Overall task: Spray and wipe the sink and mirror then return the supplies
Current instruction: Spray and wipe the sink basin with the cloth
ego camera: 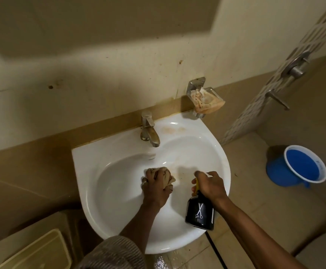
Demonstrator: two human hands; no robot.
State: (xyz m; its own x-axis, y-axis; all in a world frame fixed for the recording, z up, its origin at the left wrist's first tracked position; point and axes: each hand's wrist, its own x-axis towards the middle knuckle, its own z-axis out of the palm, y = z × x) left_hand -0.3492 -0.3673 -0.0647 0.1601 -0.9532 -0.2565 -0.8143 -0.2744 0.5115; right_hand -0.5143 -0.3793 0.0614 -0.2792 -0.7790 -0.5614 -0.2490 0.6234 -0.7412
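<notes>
We look down on a beige tiled wall (80, 78) and, fixed against it, the white sink (212, 152), its rounded front rim toward us. A tan bin (36, 251) with a flat lid stands on the floor at the lower left, and a blue bucket (301, 167) with a white rim sits on the floor well to the right of the basin. Our left hand (156, 187) is down inside the bowl, fingers clamped around a bunched beige cloth (169, 176) that presses on the porcelain near the middle. Our right hand (210, 184) hovers over the right side of the basin, closed on the neck and trigger of a black spray bottle (200, 213) marked with a white scissors emblem; the bottle hangs tilted over the front right rim. The two hands are apart, side by side. Behind them the metal tap (148, 129) stands on the back ledge, and a clear soap dish (204, 101) on the wall holds a crumpled orange-stained rag
</notes>
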